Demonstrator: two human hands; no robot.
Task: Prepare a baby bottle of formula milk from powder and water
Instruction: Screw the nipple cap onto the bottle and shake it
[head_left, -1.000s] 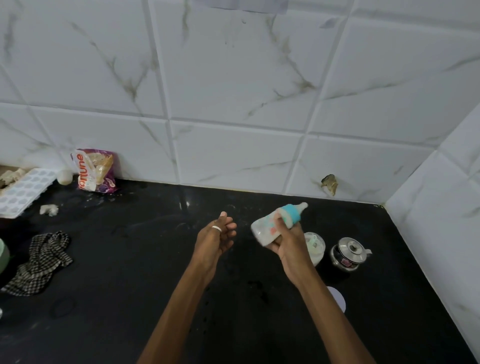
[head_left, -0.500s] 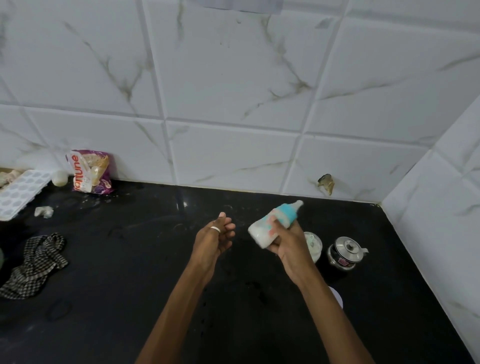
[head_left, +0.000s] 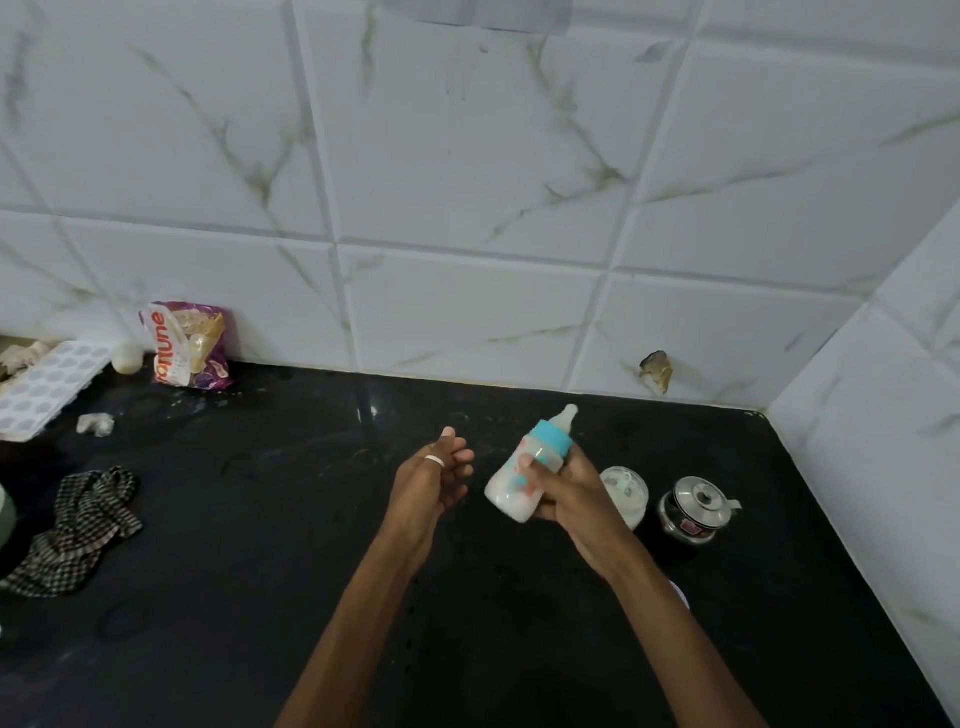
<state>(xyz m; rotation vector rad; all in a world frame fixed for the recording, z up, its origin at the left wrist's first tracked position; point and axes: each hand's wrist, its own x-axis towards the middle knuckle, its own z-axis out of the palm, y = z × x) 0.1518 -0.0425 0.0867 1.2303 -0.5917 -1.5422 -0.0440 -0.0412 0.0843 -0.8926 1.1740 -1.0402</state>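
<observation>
Two hands hover mid-frame over the black counter (head_left: 260, 649). The right hand (head_left: 576, 499) grips the baby bottle (head_left: 519, 480), tilted, teat toward the upper right, white milk inside. The left hand (head_left: 428, 480) beside it holds nothing, fingers loosely bent. A steel pot (head_left: 693, 512) sits right of centre.

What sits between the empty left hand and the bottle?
Nothing visible. The left hand hovers beside the baby bottle, which the right hand grips, tilted, above the counter. Only a gap of air over the black surface separates them.
</observation>
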